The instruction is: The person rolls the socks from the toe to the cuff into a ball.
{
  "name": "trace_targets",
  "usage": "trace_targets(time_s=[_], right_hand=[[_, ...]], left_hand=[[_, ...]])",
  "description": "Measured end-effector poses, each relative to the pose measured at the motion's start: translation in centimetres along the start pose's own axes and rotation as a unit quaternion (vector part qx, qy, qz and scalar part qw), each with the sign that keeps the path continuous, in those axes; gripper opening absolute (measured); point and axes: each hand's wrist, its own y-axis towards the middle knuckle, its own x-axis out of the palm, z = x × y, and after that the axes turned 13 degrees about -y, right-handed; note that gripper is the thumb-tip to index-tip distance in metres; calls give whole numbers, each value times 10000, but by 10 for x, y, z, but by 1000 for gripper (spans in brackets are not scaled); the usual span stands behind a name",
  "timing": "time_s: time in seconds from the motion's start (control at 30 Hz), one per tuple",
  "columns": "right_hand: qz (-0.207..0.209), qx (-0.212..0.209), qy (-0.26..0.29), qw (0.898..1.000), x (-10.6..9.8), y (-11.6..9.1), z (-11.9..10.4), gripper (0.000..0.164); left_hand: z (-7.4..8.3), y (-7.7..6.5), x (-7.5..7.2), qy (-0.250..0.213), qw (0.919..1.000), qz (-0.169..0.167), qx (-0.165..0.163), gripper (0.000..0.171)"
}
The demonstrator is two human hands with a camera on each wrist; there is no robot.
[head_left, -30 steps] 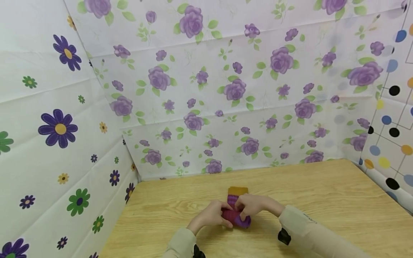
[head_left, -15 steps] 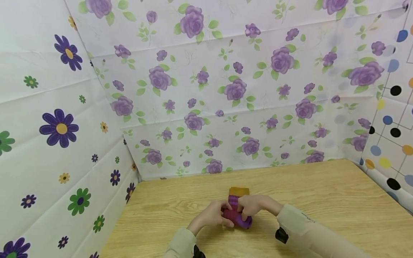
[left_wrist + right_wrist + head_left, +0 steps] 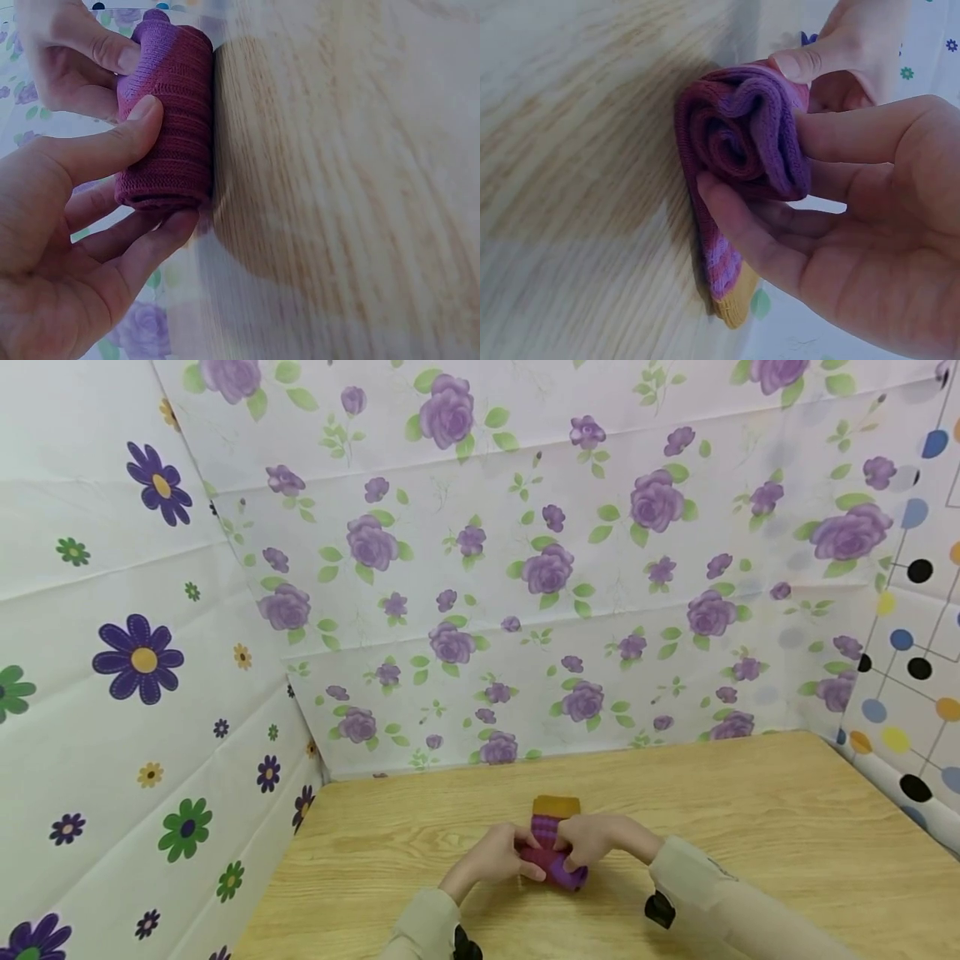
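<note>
A knitted sock (image 3: 543, 858), maroon and purple with a mustard end (image 3: 557, 807), lies on the table partly rolled up. Its flat, striped part stretches away from me. My left hand (image 3: 491, 862) grips one end of the roll, thumb on the maroon ribbing (image 3: 184, 127) and fingers curled at the edge. At the other end my right hand (image 3: 588, 839) holds the purple part, with the thumb on the near side and fingers beyond. The right wrist view looks into the spiral of layers (image 3: 731, 146) between my right thumb and fingers.
The wood-grain table (image 3: 720, 810) carries the sock and extends to both sides. A purple-flowered sheet (image 3: 480, 568) hangs behind it, with a daisy-print sheet (image 3: 187, 735) on the left and a dotted one (image 3: 900, 693) on the right. Black bands (image 3: 660, 910) circle the wrists.
Both hands keep their hold on the roll, with only slight shifts of the fingers. The sock stays in nearly the same place on the table.
</note>
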Motion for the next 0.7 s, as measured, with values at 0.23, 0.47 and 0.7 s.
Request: trace_targets(time_s=[0.23,0.47,0.7], right_hand=[[497,-27,121,9987,9,-5,1,17],[1607,-711,6,9844,9,-11,-1,21],[2077,-698,-535,9742,11,-13,-13,15]], left_hand=[[6,1,-1,224,9997,18,-66,26],[13,2,-1,354,9993,45,-130,25],[17,4,-1,168,9993,47,-316,20]])
